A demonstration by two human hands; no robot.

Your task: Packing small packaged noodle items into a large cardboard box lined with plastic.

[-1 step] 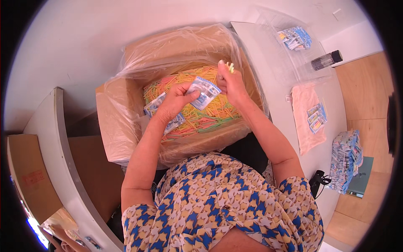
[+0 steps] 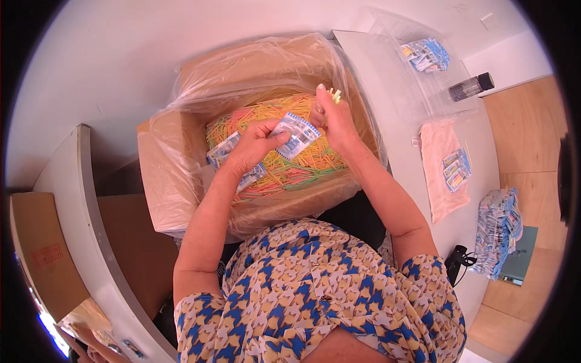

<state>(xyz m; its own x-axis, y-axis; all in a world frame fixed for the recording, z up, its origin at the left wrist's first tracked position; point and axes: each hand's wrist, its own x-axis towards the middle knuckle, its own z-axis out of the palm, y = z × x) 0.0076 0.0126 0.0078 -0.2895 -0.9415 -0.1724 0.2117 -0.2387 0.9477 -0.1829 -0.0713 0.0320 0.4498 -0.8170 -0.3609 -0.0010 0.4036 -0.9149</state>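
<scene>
My left hand (image 2: 256, 145) is closed on a small blue-and-white plastic packet (image 2: 296, 137), pinched between thumb and fingers. To its right, my right hand (image 2: 336, 126) is closed around a few thin yellow-green sticks (image 2: 336, 95), whose ends poke out past the thumb. Both hands are above a cardboard box (image 2: 164, 175) lined with clear plastic film. Loose thin sticks (image 2: 311, 164) in yellow, orange, pink and green fill it. More packets (image 2: 252, 177) lie on the sticks, partly hidden under my left hand and wrist.
On the white table at right are a clear tray (image 2: 417, 100) with packets (image 2: 426, 55), a dark-capped bottle (image 2: 471, 88), and a pink cloth (image 2: 434, 181) bearing packets (image 2: 457, 170). Bundled packets (image 2: 496, 230) stand farther right. Another cardboard box (image 2: 45, 260) and another person's hand (image 2: 91, 345) are at left.
My right fingers have shifted slightly, and the stick ends have moved a little to the right. The packet in my left hand has tilted slightly.
</scene>
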